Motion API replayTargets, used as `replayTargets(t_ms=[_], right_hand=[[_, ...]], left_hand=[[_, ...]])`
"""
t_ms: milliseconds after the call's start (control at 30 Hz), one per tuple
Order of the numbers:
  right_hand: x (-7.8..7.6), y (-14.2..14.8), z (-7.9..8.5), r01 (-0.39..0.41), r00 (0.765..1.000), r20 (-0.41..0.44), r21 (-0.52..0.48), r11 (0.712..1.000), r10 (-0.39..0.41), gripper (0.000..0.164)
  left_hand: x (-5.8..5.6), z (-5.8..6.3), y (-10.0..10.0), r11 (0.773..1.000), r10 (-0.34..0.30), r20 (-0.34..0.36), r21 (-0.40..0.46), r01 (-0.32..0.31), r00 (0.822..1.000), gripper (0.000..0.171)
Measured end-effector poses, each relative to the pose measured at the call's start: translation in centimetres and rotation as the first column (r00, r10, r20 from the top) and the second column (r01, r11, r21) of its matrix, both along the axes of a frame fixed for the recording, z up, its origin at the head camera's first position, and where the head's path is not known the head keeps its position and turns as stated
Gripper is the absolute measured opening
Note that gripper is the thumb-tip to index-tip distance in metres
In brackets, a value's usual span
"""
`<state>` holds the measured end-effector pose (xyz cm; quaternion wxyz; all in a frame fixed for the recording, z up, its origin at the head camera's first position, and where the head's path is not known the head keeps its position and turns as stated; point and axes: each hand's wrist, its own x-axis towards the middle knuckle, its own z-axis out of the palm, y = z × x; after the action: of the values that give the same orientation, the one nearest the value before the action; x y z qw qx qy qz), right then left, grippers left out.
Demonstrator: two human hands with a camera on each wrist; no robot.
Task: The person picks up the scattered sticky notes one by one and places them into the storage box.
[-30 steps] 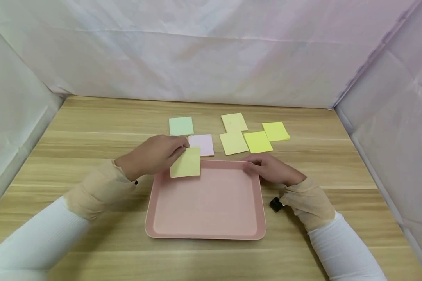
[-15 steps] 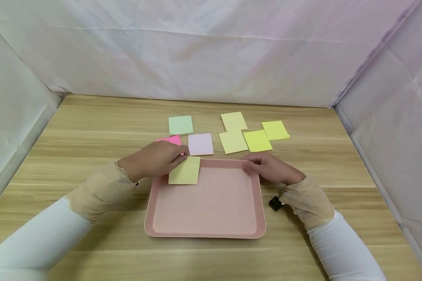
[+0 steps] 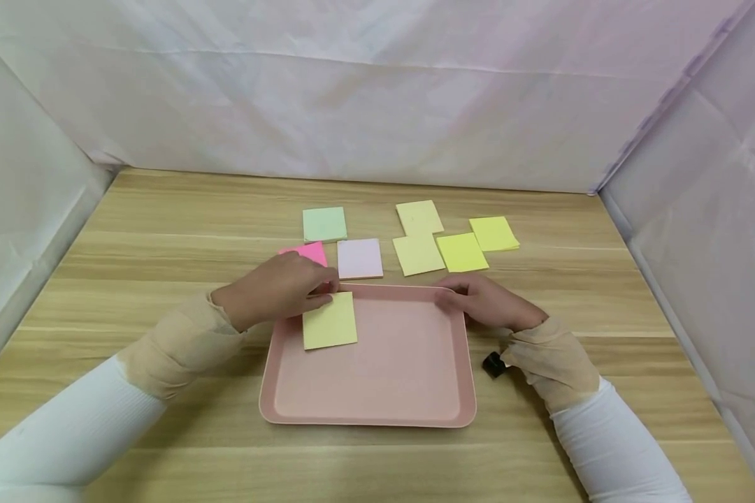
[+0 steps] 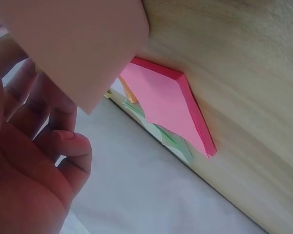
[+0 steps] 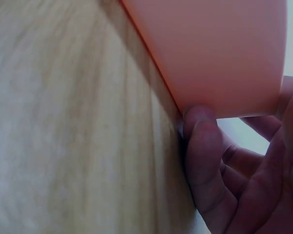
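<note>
A pink tray [image 3: 368,377] lies on the table in front of me. My left hand [image 3: 279,290] is over its far left corner, with the thumb on the upper edge of a pale yellow sticky note pad [image 3: 331,328] inside the tray. In the left wrist view the curled fingers [image 4: 71,148] show beside the tray wall [image 4: 88,34], which hides most of the pad. My right hand [image 3: 487,302] grips the far right corner of the tray, thumb over the rim. The right wrist view shows its fingertips [image 5: 202,136] against the tray's outer wall.
Behind the tray lie a pink pad [image 3: 311,251], a lilac pad [image 3: 360,258] and a green pad [image 3: 324,224]. Farther right are two pale yellow pads [image 3: 419,254] and two bright yellow pads [image 3: 462,253]. White sheeting [image 3: 365,119] walls the wooden table [image 3: 182,209].
The pale yellow pad has come down into the tray's far left part with my left hand, uncovering the pink pad behind. My right hand and the tray have stayed in place.
</note>
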<state>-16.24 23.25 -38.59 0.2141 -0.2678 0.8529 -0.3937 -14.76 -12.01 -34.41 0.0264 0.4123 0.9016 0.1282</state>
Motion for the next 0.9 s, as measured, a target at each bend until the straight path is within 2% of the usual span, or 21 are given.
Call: replayTargets(t_ms=[267, 467, 700, 900], right_hand=[[0.0, 0.1, 0.0, 0.0, 1.0, -0.007, 0.002, 1.0, 0.0, 0.022], [0.2, 0.2, 0.2, 0.022, 1.0, 0.012, 0.014, 1.0, -0.022, 0.023], [0.2, 0.1, 0.3, -0.003, 1.0, -0.001, 0.013, 1.0, 0.003, 0.024], [0.1, 0.1, 0.3, 0.002, 1.0, 0.014, -0.003, 1.0, -0.002, 0.023]], left_hand=[[0.2, 0.1, 0.0, 1.0, -0.001, -0.026, -0.028, 0.001, 1.0, 0.013], [0.5, 0.6, 1.0, 0.999, -0.041, -0.116, -0.034, 0.037, 0.992, 0.007], [1.9, 1.0, 2.8, 0.986, -0.155, -0.048, -0.07, 0.151, 0.987, 0.02], [3.1, 0.3, 3.4, 0.975, -0.172, -0.015, -0.147, 0.168, 0.985, 0.032]])
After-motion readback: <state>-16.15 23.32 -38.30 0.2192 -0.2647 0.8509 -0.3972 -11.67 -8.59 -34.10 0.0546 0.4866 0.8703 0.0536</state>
